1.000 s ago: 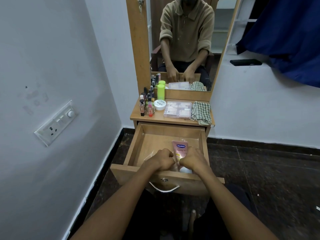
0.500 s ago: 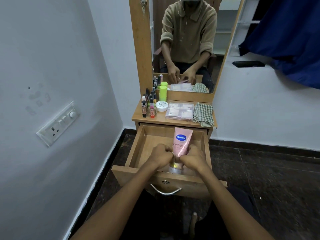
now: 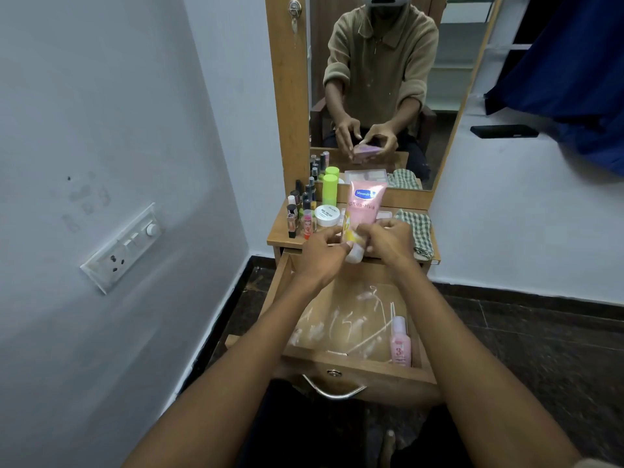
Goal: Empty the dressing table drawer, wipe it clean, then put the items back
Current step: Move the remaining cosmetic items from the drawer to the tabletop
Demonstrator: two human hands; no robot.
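The emptying is partly done: most items already stand on the dressing table top (image 3: pixel 280 236) at centre frame, while a small pink bottle (image 3: pixel 400 342) and cotton swabs (image 3: pixel 368 336) remain in the open drawer (image 3: pixel 358 369) below. Both arms reach forward; the left hand (image 3: pixel 322 251) and right hand (image 3: pixel 388 241) have fingers curled round the pink lotion tube (image 3: pixel 364 204), held above the drawer's back edge.

I hold the pink lotion tube (image 3: pixel 364 207) upright, cap down, above my open wooden drawer (image 3: pixel 354 368), where a small pink bottle (image 3: pixel 400 342) and clear plastic bag (image 3: pixel 337 327) lie.
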